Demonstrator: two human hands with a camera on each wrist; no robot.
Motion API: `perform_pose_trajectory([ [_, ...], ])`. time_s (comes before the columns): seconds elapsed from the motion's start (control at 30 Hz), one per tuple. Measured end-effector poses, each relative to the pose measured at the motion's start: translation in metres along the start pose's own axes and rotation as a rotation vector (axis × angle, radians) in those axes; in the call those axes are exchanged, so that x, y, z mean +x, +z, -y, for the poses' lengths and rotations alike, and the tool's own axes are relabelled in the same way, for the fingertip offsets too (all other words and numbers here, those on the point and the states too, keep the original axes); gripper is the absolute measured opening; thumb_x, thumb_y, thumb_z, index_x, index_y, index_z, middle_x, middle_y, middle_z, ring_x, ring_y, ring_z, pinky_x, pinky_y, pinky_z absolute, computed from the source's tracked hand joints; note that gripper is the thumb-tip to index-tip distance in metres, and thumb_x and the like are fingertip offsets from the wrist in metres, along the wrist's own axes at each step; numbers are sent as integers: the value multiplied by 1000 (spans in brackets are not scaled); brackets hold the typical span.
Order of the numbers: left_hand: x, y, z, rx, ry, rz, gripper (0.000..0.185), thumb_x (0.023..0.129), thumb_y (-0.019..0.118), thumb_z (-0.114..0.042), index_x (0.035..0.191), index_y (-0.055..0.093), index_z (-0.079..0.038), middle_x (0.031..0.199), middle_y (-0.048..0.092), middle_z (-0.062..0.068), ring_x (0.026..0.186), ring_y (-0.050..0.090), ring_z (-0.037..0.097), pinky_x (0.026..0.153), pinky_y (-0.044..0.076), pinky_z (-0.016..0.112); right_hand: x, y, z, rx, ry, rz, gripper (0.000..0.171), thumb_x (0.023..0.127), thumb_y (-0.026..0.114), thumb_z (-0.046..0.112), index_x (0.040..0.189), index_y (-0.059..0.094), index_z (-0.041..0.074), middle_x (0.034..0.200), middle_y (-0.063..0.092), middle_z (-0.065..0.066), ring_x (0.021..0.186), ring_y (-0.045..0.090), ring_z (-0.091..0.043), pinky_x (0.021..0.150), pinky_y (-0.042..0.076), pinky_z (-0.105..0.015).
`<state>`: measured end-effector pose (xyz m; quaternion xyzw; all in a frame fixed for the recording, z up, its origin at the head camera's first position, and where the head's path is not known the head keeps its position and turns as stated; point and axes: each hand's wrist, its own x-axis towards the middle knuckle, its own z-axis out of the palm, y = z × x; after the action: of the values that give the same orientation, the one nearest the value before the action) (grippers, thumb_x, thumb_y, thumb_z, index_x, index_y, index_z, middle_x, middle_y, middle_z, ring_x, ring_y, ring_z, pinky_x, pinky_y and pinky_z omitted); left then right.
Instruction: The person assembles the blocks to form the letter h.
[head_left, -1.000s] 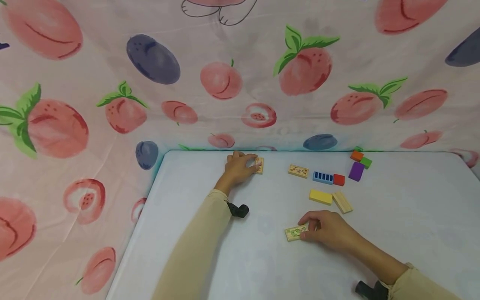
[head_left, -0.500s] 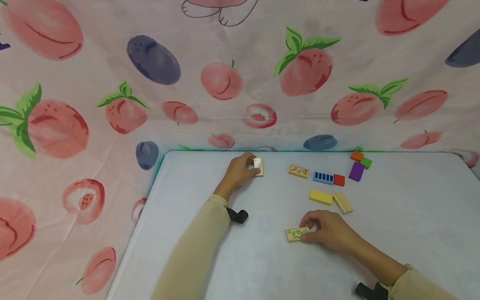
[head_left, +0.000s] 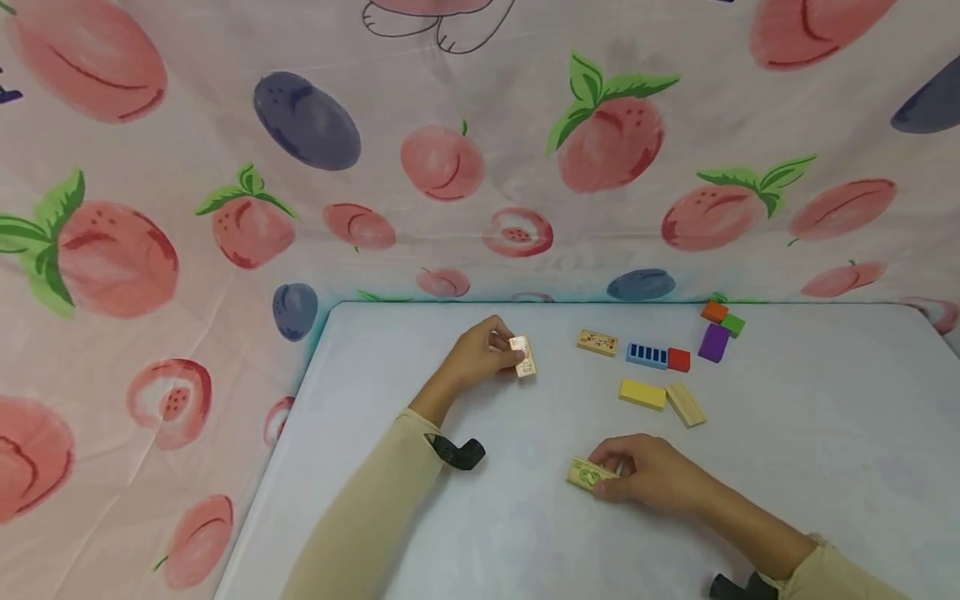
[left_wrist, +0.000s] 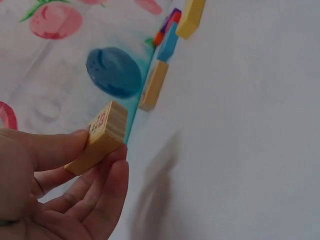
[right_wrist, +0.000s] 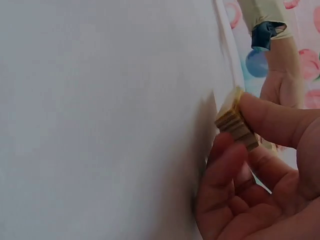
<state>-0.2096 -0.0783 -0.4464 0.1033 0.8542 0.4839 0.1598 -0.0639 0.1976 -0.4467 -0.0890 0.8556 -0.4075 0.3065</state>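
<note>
My left hand (head_left: 480, 354) pinches a wooden block (head_left: 523, 357) with printed markings on its face. In the left wrist view this block (left_wrist: 100, 137) is between thumb and fingers, lifted off the table, its ridged end showing. Nearer the front, my right hand (head_left: 652, 473) pinches a second wooden block (head_left: 588, 473) with a green print. The right wrist view shows the layered end of that block (right_wrist: 237, 125) between thumb and fingertips, above the white surface.
On the white table (head_left: 825, 467) lie a printed wooden block (head_left: 597, 342), a blue slotted block (head_left: 647, 356), a red block (head_left: 678, 360), a yellow block (head_left: 642, 394), a plain wooden block (head_left: 686, 405), and purple (head_left: 713, 342), green (head_left: 732, 325) and orange (head_left: 714, 312) blocks. A fruit-print cloth (head_left: 525, 125) hangs behind.
My left hand has lifted its wooden block and brought it toward me and slightly right. My right hand has dipped slightly nearer, its block now turned to another angle.
</note>
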Motion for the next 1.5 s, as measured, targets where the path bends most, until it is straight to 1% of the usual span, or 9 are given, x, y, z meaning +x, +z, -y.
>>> perform_pose_trajectory([
  [0.2,-22,2,1,-239,-110,153,34,91,78,-21,116,58,-9,102,69,11,82,73,19,77,61,36,3,15,10,232,72,103,34,87,81,28,109,64,8,82,68,-2,70,62,-18,66,55,-29],
  [0.3,-32,5,4,-309,-156,203,39,90,79,-21,123,60,-12,100,67,10,81,73,19,76,61,37,7,22,15,330,104,120,39,88,81,28,112,61,5,83,72,-3,71,65,-16,71,58,-30],
  [0.5,-44,10,9,-371,-169,266,42,90,79,-18,130,64,-13,98,63,9,83,73,19,77,62,37,17,36,25,440,94,100,59,87,83,28,131,52,3,92,75,-7,73,71,-17,74,61,-33],
  [0.67,-45,14,14,-356,-156,277,40,92,77,-17,129,65,-13,98,63,8,83,72,18,78,61,36,27,47,33,469,83,69,60,87,82,27,132,51,5,98,68,-11,77,73,-19,75,61,-34],
  [0.87,-42,19,19,-287,-106,260,34,93,76,-14,126,68,-12,101,63,10,82,73,17,77,61,34,37,54,43,525,86,33,42,95,72,17,127,50,1,100,67,-15,85,76,-23,77,61,-34],
  [0.97,-41,20,20,-213,-76,246,33,93,75,-14,126,70,-14,104,63,10,82,75,18,76,61,33,40,56,47,523,100,13,38,95,71,13,125,51,0,98,68,-15,84,76,-23,76,61,-34],
  [1.23,-42,20,21,-18,-1,211,33,93,77,-25,125,71,-17,103,69,4,76,74,13,71,59,29,45,61,52,485,148,-36,46,92,76,16,129,52,2,95,69,-13,78,75,-21,72,61,-34],
  [1.43,-44,19,20,205,104,131,31,91,78,-31,119,73,-18,96,71,-2,74,64,6,71,52,26,45,61,51,464,134,-61,52,89,79,15,132,51,8,88,72,-13,72,75,-22,68,61,-34],
  [1.5,-44,18,20,266,136,103,30,90,79,-32,116,75,-17,93,70,-3,75,60,7,72,49,26,45,61,51,425,132,-67,53,88,80,18,132,53,11,84,73,-11,69,74,-21,67,60,-33],
])
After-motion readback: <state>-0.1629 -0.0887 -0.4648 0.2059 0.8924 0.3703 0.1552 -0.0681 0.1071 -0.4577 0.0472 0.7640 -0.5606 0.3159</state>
